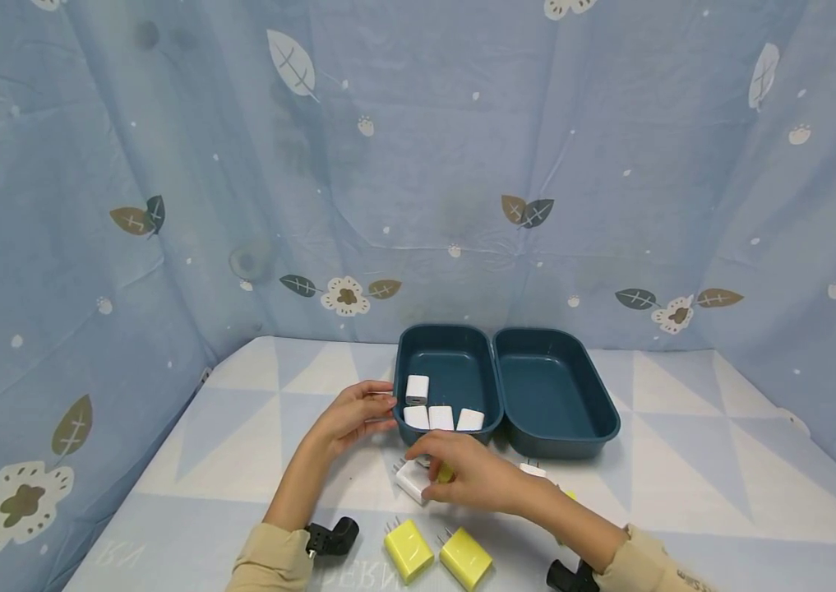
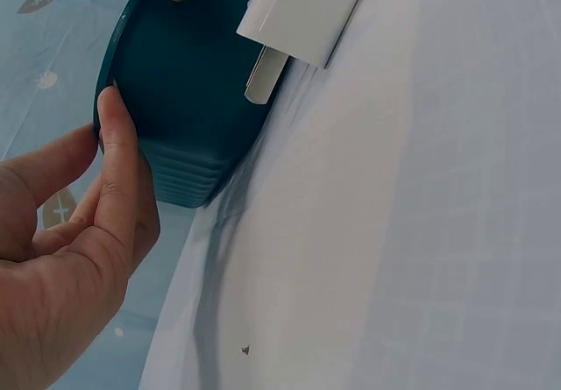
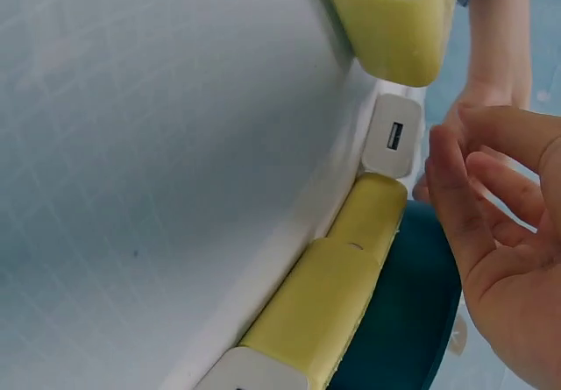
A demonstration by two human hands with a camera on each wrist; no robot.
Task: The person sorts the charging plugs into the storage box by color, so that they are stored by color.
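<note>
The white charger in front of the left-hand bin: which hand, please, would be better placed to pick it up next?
Probably the right hand: its fingertips are close beside the white charger and appear to hold nothing, while the left hand touches that bin.

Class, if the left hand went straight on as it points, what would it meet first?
The left hand would meet the side of the left teal tray, which it seems to touch.

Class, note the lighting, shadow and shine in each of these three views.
Head view: brightest, slight sheen on the yellow chargers; left wrist view: dimmer, soft grey shadow on the tablecloth beside the dark box; right wrist view: dim and bluish, broad soft shading across the tablecloth.
</note>
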